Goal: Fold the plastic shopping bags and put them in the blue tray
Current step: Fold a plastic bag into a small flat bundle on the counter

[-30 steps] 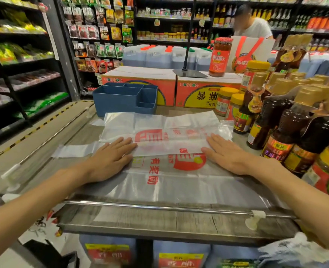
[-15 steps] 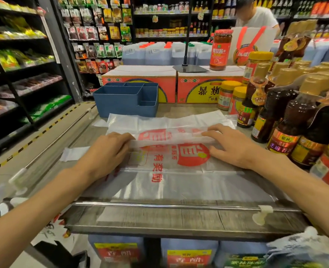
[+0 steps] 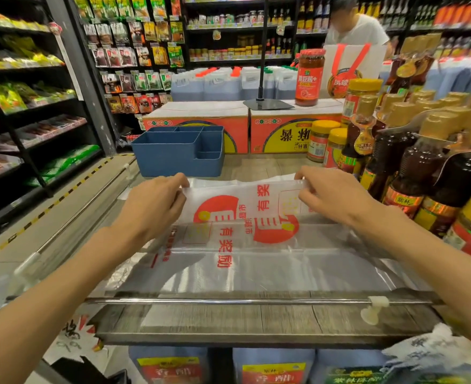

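a person's left hand (image 3: 156,202) and right hand (image 3: 330,195) each pinch an end of the folded far edge of a translucent plastic shopping bag with red print (image 3: 237,239), which lies flat on a grey wood-grain display counter (image 3: 256,322). a divided blue plastic tray (image 3: 179,151) sits just beyond the bag, with brown sauce bottles (image 3: 411,167) crowding the right side.

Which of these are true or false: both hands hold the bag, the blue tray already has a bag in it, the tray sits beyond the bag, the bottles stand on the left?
1. Both the left hand and the right hand pinch the plastic bag. True.
2. The blue tray holds a folded bag. False: no bag shows inside it.
3. The tray stands beyond the bag. True.
4. The sauce bottles stand on the left. False: they are on the right.
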